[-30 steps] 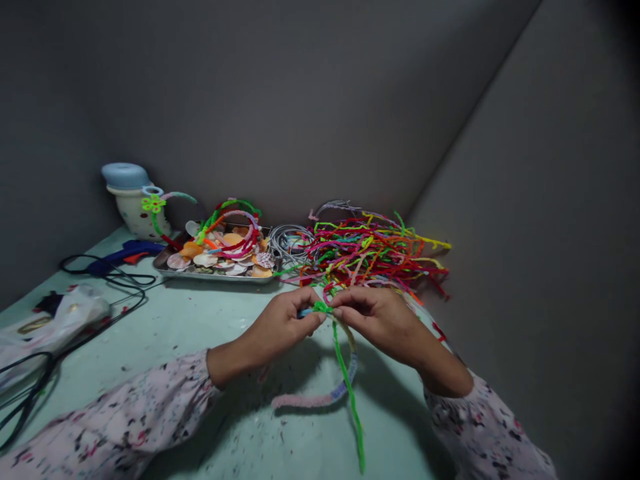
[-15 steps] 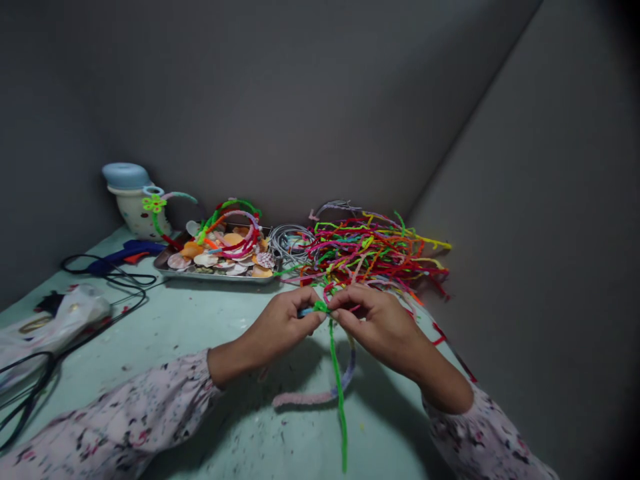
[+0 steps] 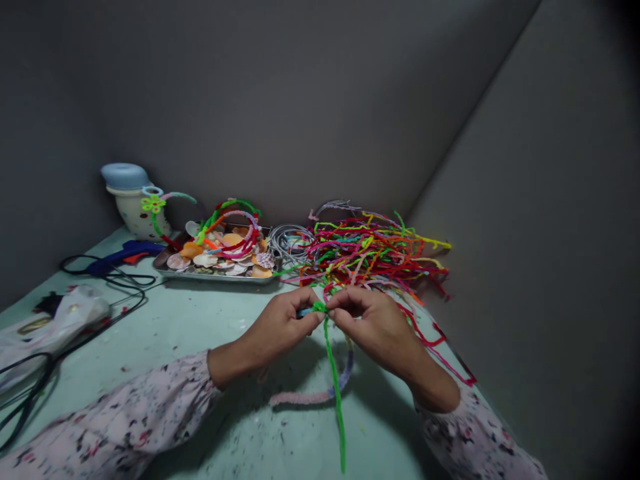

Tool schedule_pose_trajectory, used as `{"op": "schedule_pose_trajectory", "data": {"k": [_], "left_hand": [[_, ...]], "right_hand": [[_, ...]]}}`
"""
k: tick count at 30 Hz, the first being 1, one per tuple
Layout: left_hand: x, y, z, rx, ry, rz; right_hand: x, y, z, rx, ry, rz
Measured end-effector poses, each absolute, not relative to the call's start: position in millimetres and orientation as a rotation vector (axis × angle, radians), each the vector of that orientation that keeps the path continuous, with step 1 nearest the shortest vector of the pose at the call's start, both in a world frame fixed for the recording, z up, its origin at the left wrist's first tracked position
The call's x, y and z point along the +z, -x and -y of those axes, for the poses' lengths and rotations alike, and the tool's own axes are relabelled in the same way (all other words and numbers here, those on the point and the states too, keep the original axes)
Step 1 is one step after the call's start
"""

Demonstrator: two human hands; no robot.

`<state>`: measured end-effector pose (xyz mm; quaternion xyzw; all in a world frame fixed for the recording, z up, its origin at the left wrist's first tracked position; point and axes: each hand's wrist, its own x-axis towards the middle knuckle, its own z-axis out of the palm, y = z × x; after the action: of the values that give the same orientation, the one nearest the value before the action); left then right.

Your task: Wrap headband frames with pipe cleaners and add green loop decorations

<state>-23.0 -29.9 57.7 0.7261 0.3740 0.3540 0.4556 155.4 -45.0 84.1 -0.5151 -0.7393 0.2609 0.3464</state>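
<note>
1. Left hand (image 3: 287, 320): thumb and index finger pinched nearly closed, holding the left side of the green knot (image 3: 320, 307); bit of light blue visible at the fingers.
2. Right hand (image 3: 377, 327): thumb and index tips brought together at the knot's right side, pinching what looks like green fuzzy stem; exact contact too small to tell.
3. Knot location: between both sets of fingertips, raised above the pale green table (image 3: 200, 320), in front of the pipe-cleaner pile (image 3: 375, 247).
4. Green strand (image 3: 335, 387): hangs from the knot, long axis close to vertical in view, free end pointing toward the wearer and slightly right; almost straight.
5. Curved band (image 3: 305, 399): bends down from near the right fingertips, yellowish then lavender then pink, bowed out to the right; pink end points left. Passes behind the green strand.
6. Metal tray (image 3: 225, 279): beyond left hand, long side running left-right, holds shells (image 3: 233, 260) with colorful hoops on top.
7. Wire coil (image 3: 286, 241): between tray and pile.
8. Far left: lidded cup (image 3: 137, 217) tilted, blue tool (image 3: 120, 255), black cord (image 3: 133, 280), plastic bag (image 3: 77, 312).
</note>
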Motion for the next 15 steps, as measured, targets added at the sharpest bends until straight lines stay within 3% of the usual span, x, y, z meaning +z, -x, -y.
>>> {"op": "schedule_pose_trajectory", "data": {"k": [10,15], "left_hand": [[54.8,22.8,27.3,0.884,-1.766,-0.965],[55.4,22.7,27.3,0.893,-1.780,-0.994]], "right_hand": [[77.7,-157.5,40.4,0.822,1.312,1.884],[77.7,-152.2,43.4,0.725,1.390,1.840]]}}
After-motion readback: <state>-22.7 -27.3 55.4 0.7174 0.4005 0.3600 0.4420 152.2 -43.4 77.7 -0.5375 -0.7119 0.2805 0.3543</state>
